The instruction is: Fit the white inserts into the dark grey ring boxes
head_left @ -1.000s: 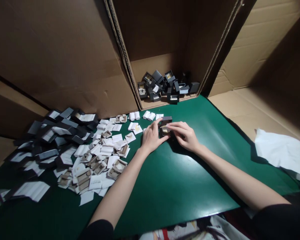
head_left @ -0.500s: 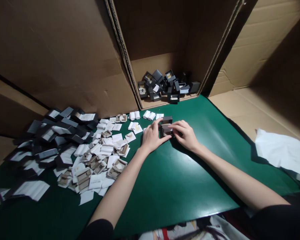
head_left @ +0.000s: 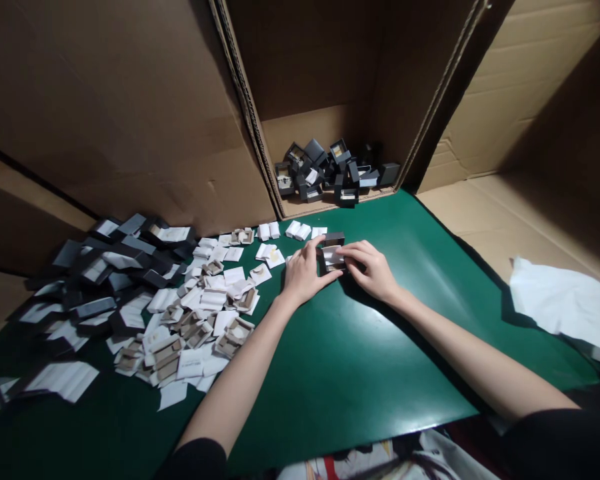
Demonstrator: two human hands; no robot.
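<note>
On the green table, a small black box [head_left: 335, 237] stands open between my two hands. My left hand [head_left: 303, 272] grips its left side, with the index finger at the back and the thumb along the front edge. A folded white card insert [head_left: 333, 256] sits in the box. My right hand [head_left: 369, 268] has its fingertips on the right end of this insert, thumb tucked below. Parts of the box and insert are hidden behind the fingers.
White folded card inserts [head_left: 200, 300] are heaped at left, beside a pile of black boxes [head_left: 125, 253]. More black boxes [head_left: 314, 152] lie in a cardboard carton [head_left: 275, 133] at the back. A white sheet [head_left: 563, 303] lies at right on the table [head_left: 380, 360].
The white insert inside the black box has tilted, so more of its bright face shows. Both hands have hardly moved.
</note>
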